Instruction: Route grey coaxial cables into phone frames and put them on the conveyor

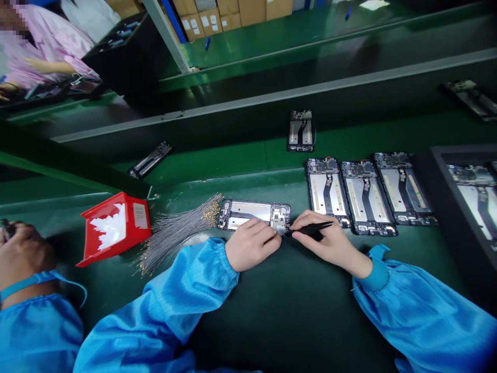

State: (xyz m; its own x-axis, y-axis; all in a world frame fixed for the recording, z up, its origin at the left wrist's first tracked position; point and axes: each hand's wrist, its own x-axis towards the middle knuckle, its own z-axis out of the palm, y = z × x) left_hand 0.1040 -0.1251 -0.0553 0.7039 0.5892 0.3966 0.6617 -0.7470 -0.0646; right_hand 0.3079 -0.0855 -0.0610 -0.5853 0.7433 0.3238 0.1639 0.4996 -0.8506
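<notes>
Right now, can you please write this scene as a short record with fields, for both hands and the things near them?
left hand: rests on open phone frame, steadying it
right hand: grips black tweezers, tips at the frame's right end
beside the frame, left: bundle of thin grey wires, red bin
beside the frame, right: three phone frames in a row
surface: green bench
far left: another person's hand

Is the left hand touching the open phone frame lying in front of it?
Touching: the head view shows the left hand with fingers resting on the open grey phone frame.
</notes>
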